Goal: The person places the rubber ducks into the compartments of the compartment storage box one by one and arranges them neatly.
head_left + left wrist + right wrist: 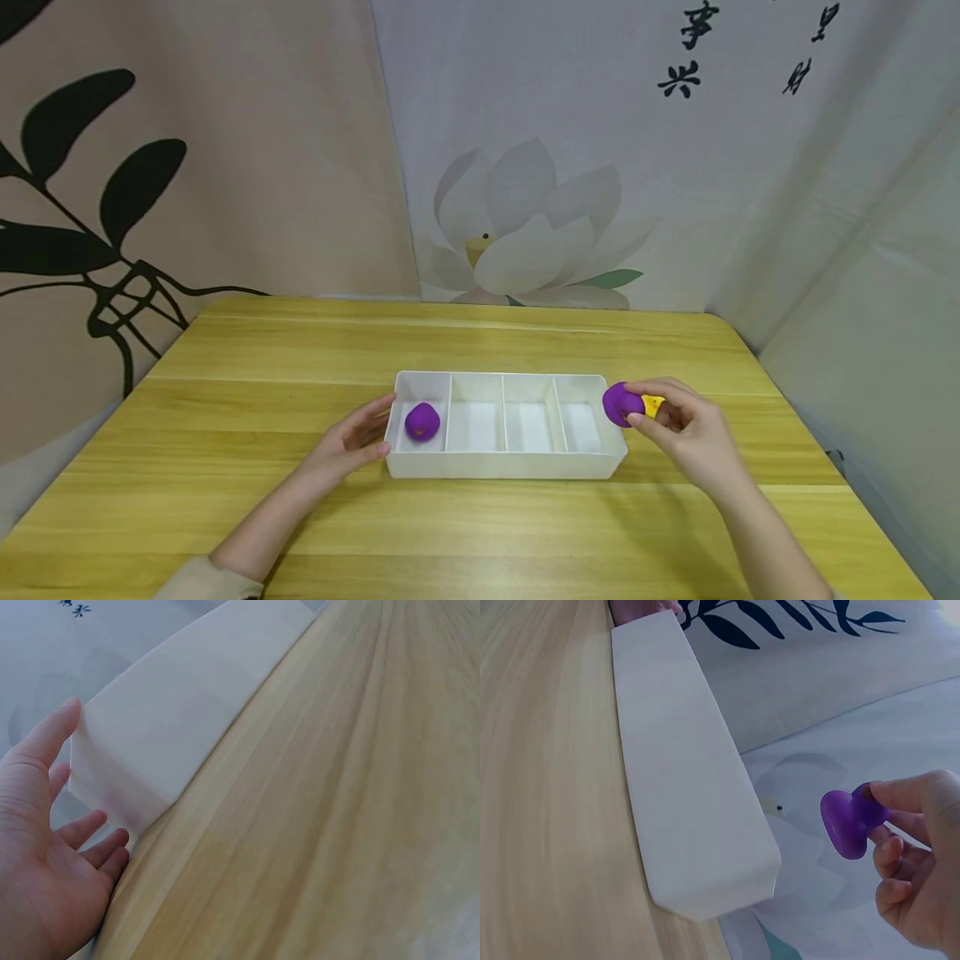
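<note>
A long white tray (506,465), split into compartments, stands on the table. In its leftmost compartment sits a small purple rubber duck (422,422). My left hand (352,437) rests at the tray's left end, thumb near the front corner and fingers loosely spread along the end wall. Just above and beyond the right end, my right hand (686,425) pinches another purple rubber duck (849,821) between thumb and fingers. Something yellow (653,405) shows behind that duck, within the right hand; its kind is hidden. From both wrist views the tray's inside cannot be seen.
The wooden table (487,533) extends around the tray on all sides. Behind it hangs a fabric backdrop (300,167) with printed leaves, a lotus and dark characters. More pale cloth (862,275) hangs along the right side.
</note>
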The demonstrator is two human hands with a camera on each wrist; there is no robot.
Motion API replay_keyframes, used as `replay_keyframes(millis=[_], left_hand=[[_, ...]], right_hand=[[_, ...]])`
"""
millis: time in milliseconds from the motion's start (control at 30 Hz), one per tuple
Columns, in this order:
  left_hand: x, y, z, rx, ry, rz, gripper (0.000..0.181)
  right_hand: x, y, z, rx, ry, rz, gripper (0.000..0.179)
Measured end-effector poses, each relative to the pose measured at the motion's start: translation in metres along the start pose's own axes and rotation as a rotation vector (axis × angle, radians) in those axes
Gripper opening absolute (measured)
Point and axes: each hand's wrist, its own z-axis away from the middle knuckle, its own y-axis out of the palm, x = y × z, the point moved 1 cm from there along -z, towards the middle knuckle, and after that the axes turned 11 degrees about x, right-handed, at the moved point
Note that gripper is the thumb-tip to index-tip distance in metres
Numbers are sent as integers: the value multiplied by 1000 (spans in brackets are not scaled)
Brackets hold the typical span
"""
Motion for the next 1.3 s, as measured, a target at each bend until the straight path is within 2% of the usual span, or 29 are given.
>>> replay_keyframes(millis=[400,667,867,1300], left_hand=[[-5,1,1,2,4,7,67],[-5,1,1,5,17,4,68],[-6,1,1,11,29,2,68],[-4,1,1,7,16,-7,68]], right_hand=[[16,17,-14,17,37,-77,29],[24,36,-22,55,-23,-133,30],[31,49,-30,89,-24,-151,28],[40,73,-53,190,30,-170,26]])
